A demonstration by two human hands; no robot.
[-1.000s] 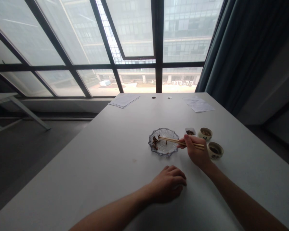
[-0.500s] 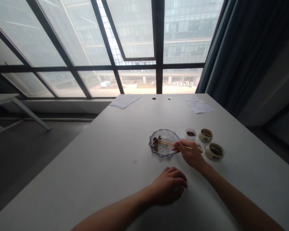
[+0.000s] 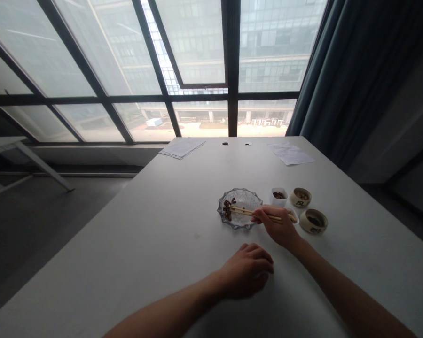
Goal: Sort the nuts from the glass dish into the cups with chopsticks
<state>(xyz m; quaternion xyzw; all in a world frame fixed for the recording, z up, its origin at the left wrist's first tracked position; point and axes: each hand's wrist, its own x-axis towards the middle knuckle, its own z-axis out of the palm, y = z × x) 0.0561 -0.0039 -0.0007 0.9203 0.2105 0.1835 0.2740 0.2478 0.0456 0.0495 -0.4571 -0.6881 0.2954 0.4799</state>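
My right hand point(image 3: 280, 226) is closed around a pair of chopsticks point(image 3: 242, 211). Their tips reach over a scalloped clear glass dish point(image 3: 246, 190) and touch or hover by small dark brown pieces point(image 3: 227, 212) heaped at its left side. Whether a piece is pinched between the tips is too small to tell. My left hand point(image 3: 250, 272) rests on the table below the dish, its fingers curled in and nothing visible in it. Just beyond my right hand, a white container point(image 3: 295, 217) with pale contents is partly hidden.
Right of the dish stand a white square cup point(image 3: 279, 202) of dark pieces and two cream round bowls, the farther point(image 3: 300, 203) and the nearer point(image 3: 313, 229), both marked with dark characters. Paper sheets point(image 3: 183, 147) lie at the far left, another sheet point(image 3: 292, 153) at the far right.
The chopstick tips have shifted slightly left and down toward the brown pieces, my right hand moving a little with them. My left hand stays in place.
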